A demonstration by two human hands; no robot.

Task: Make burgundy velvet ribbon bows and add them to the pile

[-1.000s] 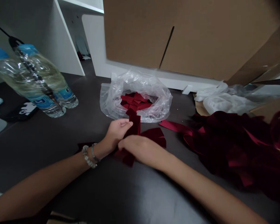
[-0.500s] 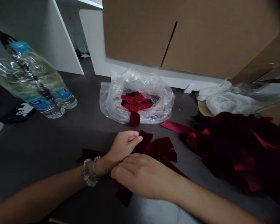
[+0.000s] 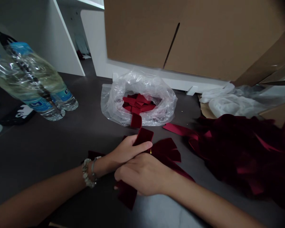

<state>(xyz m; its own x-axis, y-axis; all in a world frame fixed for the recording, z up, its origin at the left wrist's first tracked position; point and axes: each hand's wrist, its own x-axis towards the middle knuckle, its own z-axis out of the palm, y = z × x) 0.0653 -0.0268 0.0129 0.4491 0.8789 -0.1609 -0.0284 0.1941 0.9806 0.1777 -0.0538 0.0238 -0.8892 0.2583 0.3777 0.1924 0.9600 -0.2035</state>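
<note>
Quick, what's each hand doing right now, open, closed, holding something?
Left hand: closed, holding dark red ribbon.
Right hand: closed against the dark red ribbon; exactly what its grip pinches is hidden.

Held ribbon [image 3: 144, 136] before bag [image 3: 156, 119], bottles [image 3: 48, 74] left, ribbon heap [image 3: 235, 152] right, box [image 3: 142, 34] behind, plastic [image 3: 228, 103] apparently behind heap.

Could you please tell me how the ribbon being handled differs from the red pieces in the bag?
The ribbon is held by the left hand and right hand, while the red pieces lie mostly inside the bag. The ribbon looks darker; the red pieces look brighter. Both show flat strips.
</note>
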